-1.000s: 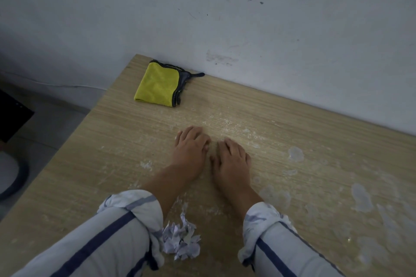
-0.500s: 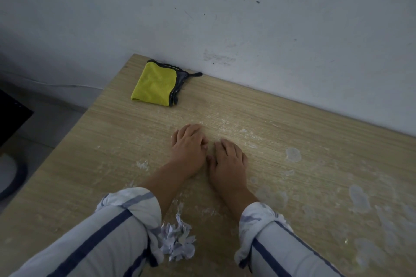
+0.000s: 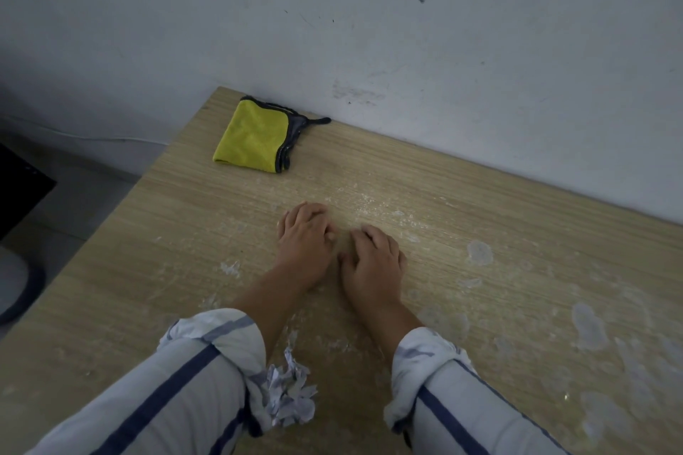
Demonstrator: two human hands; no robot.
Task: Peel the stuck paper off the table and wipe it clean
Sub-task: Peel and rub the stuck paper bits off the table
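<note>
Left hand (image 3: 305, 247) and right hand (image 3: 373, 262) lie side by side, fingers curled, tips down on the counter (image 3: 184, 233); whether they pinch a shred is hidden. Stuck paper (image 3: 479, 252) remains to their right. Better to lift an edge with the nails, then peel low and slowly.

Cannot tell whether the curled fingers of left hand (image 3: 303, 247) and right hand (image 3: 373, 264) pinch anything. Only partly see crumpled paper scraps (image 3: 292, 395) at 6 o'clock, behind the left sleeve (image 3: 207, 355). Cannot follow the table (image 3: 517, 218) past 3 o'clock.
</note>
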